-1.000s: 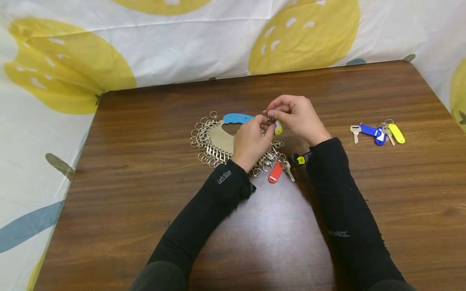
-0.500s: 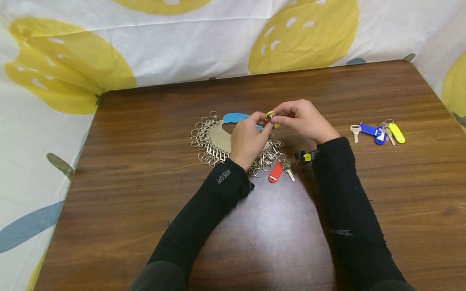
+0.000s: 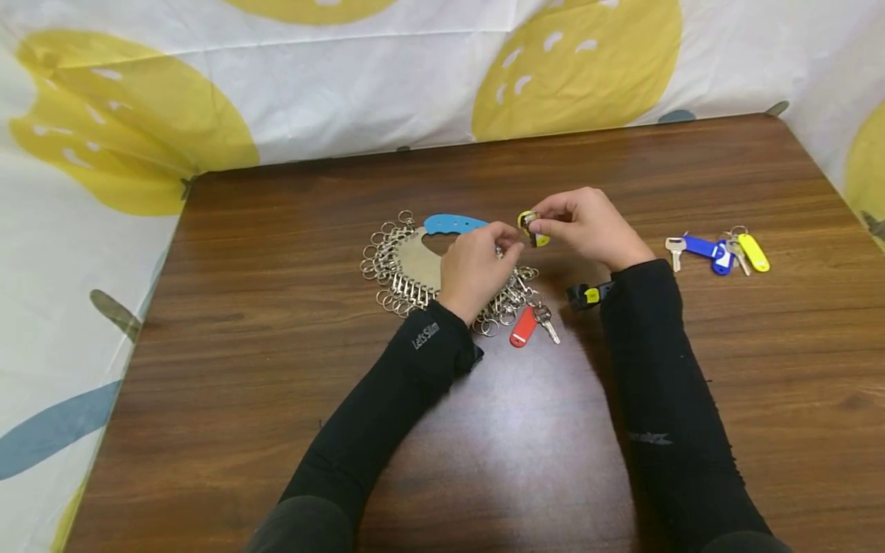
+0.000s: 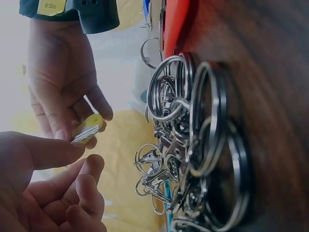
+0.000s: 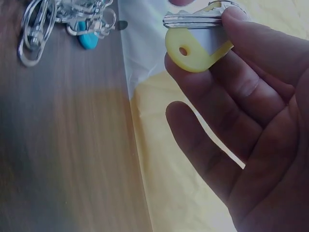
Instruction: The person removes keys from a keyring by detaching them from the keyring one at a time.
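Note:
My right hand [image 3: 593, 229] pinches a yellow key tag [image 5: 186, 54] and a silver key [image 5: 193, 20] between thumb and fingers. The key lies across the tag in the right wrist view. My left hand [image 3: 477, 265] is just left of them, its fingers loosely bent and holding nothing; in the head view a small gap separates it from the tag. Beneath the left hand lies a flat metal key holder [image 3: 416, 261] with a blue handle [image 3: 449, 224], edged with many clips and split rings [image 4: 207, 121]. The hand hides part of it.
A red key tag [image 3: 523, 327] with a key [image 3: 548, 326] lies at the holder's near right edge. Farther right on the brown table [image 3: 228, 369] are a loose-looking key [image 3: 675, 253], blue tags [image 3: 701, 246] and another yellow tag [image 3: 754, 253]. A patterned cloth [image 3: 387, 92] hangs behind.
My right hand has moved slightly right, carrying the yellow tag and key away from my left fingers. The left hand has let go of them and stays over the holder.

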{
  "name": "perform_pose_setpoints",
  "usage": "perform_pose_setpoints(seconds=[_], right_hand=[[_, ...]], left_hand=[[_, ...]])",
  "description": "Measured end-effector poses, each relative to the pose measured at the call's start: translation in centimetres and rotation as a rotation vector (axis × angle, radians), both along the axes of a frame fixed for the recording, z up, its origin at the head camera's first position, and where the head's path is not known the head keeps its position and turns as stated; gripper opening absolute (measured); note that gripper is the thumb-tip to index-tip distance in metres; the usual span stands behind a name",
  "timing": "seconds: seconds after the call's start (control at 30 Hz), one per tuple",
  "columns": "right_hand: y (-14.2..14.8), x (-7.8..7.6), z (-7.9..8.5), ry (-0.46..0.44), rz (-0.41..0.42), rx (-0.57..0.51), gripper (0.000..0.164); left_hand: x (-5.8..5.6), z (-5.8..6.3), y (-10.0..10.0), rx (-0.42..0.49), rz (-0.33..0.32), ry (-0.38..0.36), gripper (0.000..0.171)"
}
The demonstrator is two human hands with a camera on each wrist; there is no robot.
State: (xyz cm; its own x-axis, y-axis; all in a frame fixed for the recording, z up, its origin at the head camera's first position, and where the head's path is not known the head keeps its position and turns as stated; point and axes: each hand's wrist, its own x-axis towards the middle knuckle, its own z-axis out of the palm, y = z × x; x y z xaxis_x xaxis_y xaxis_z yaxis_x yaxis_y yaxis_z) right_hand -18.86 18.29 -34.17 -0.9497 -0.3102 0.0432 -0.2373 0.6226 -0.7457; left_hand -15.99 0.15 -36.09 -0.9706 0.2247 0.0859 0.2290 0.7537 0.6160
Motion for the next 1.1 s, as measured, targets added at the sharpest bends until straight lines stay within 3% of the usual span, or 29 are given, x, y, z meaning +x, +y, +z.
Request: perform_pose_setpoints(seconds=[0.67, 1.1], right_hand=[[3.1, -0.4, -1.2, -0.070, -0.126, 0.036, 0.026], [6.2, 0.2, -0.9, -0.066, -0.231, -0.037, 0.033]], left_hand=[[0.1, 0.0, 0.1, -0.006, -0.011, -0.001, 0.015], [0.2, 0.1, 0.0, -0.031, -0.017, -0.006, 0.016]])
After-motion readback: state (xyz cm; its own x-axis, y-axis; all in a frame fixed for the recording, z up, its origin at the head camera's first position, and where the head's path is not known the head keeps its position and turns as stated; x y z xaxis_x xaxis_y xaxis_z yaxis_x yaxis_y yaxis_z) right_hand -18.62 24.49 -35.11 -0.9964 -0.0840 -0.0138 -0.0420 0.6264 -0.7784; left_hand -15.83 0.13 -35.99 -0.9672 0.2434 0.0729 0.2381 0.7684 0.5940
